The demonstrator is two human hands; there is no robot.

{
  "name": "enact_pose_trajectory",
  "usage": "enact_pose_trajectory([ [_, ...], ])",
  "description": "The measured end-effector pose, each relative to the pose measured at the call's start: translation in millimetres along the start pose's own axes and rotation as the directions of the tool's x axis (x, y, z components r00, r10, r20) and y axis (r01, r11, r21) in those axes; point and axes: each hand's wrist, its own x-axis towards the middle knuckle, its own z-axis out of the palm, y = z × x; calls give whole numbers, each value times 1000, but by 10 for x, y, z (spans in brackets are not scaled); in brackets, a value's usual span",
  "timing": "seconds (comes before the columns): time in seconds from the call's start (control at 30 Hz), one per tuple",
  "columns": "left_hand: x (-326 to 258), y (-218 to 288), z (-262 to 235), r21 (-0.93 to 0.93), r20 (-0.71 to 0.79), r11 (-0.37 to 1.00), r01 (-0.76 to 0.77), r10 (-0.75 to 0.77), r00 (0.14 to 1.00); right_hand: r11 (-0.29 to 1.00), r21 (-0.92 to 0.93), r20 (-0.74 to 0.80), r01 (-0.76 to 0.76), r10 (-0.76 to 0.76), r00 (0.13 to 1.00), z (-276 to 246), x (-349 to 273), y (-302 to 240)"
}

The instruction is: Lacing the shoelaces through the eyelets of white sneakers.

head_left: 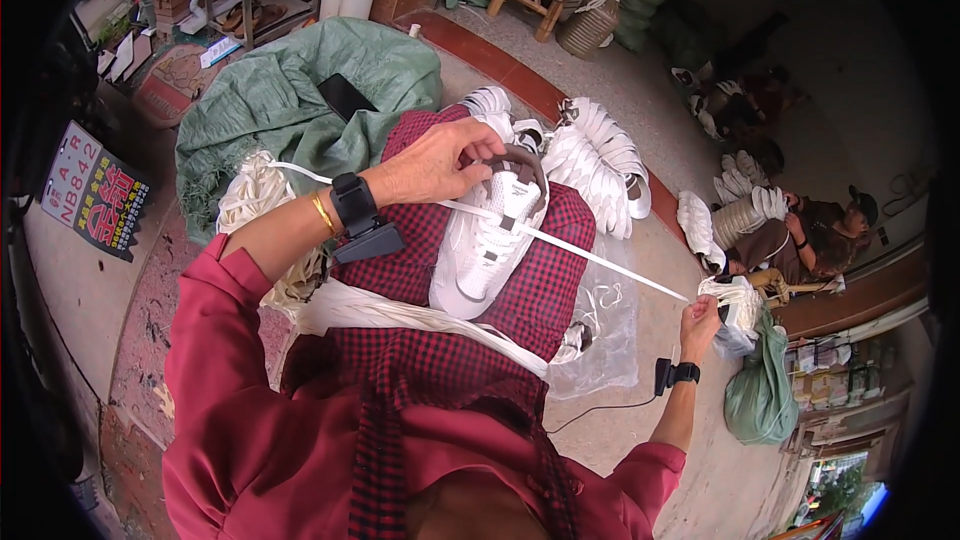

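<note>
A white sneaker [480, 255] with a brown-lined collar lies on my lap, over a red-and-black checked apron [550, 270]. My left hand [445, 157] is closed at the top of its tongue, thumb and fingers pinched together there. From the sneaker's eyelets a flat white shoelace [610, 263] runs taut out to the right. Its far end is pinched in my right hand [698, 325], held well away from the shoe. More white lace passes under my left wrist, toward a bundle of white laces [255, 190] on the left.
Rows of stacked white shoes [595, 155] stand beyond my knees. On the left, a green woven sack [290, 70] bears a dark phone [345, 97]. A clear plastic bag [605, 340] lies on the right. Another person [800, 245] sits at the far right near more shoes.
</note>
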Motion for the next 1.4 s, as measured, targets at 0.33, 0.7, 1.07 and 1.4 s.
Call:
enact_pose_trajectory([
  [0.33, -316, 227, -69, 614, -3, 783, 97, -121, 993, 810, 447, 151, 381, -488, 860, 165, -72, -2468],
  [0.7, -417, -1, -103, 169, 112, 978, -121, 102, 988, 713, 631, 352, 307, -615, 706, 372, -222, -2936],
  [1.07, -644, -275, -340, 757, 233, 498, -423, 398, 887, 594, 440, 131, 674, -785, 606, 441, -274, -2814],
  [1.4, -681, -534, -1189, 840, 51, 497, -217, 327, 944, 654, 238, 277, 718, -754, 595, 22, 6, -1914],
])
